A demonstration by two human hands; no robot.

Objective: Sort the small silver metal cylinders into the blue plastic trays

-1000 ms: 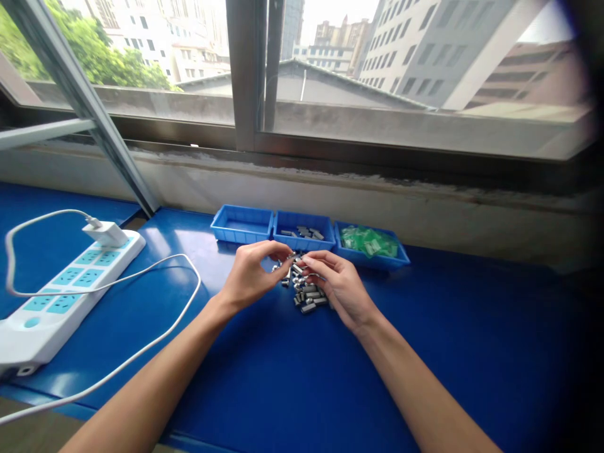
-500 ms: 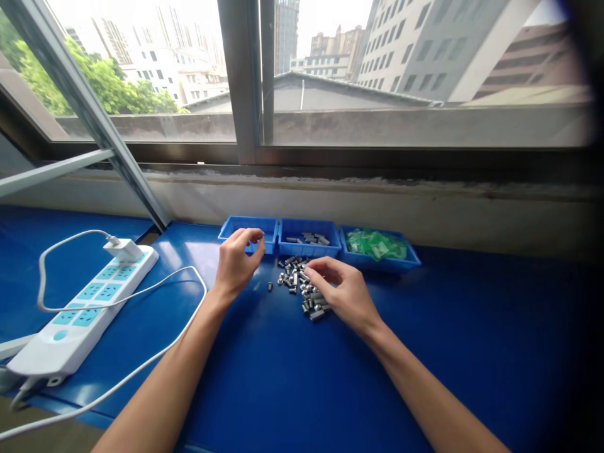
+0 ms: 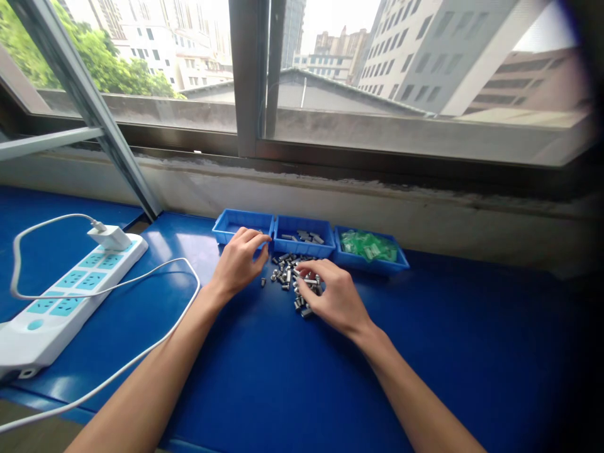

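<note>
A pile of small metal screws and hex standoffs (image 3: 289,275) lies on the blue table. My right hand (image 3: 336,297) is over the pile's right side, its thumb and forefinger apart around some of the pieces; I see none clearly gripped. My left hand (image 3: 240,261) hovers at the pile's left, in front of the left blue bin (image 3: 221,234), with thumb and forefinger slightly apart and nothing visible between them. One lone screw (image 3: 263,283) sits left of the pile. Behind it, the middle blue bin (image 3: 302,246) holds several metal standoffs (image 3: 309,237).
A third blue bin (image 3: 399,263) holds green plastic packets (image 3: 370,245). At left lies a white power strip (image 3: 89,299) with a charger (image 3: 109,237) plugged in; its white cable (image 3: 141,365) loops beside my left forearm. A metal frame post (image 3: 111,151) stands before the window.
My left hand has moved down towards the pile, and its thumb and forefinger have parted. My right hand's fingers have spread at the pile. The view has shifted slightly.
</note>
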